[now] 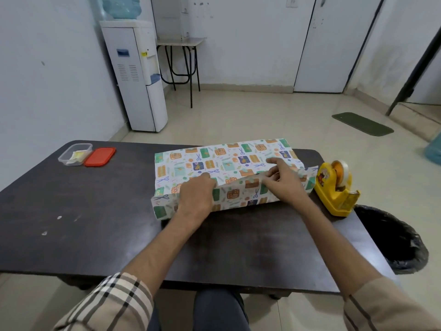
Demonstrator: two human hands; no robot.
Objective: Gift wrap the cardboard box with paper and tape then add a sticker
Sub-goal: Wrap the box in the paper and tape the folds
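The box lies on the dark table (pixel 95 211), fully covered by patterned wrapping paper (pixel 214 156) with gift and scissor prints on white. My left hand (pixel 196 193) presses flat on the near top edge, holding the paper's overlapping flap down. My right hand (pixel 282 180) rests on the same seam further right, fingers pinching the paper edge. Paper ends stick out past the box at both sides. A yellow tape dispenser (pixel 335 189) stands just right of the box.
A clear plastic container (pixel 75 154) holding small yellowish items sits at the table's far left, its red lid (pixel 100 156) beside it. A black-lined bin (pixel 393 237) stands off the table's right edge. A water dispenser (pixel 138 75) stands by the wall.
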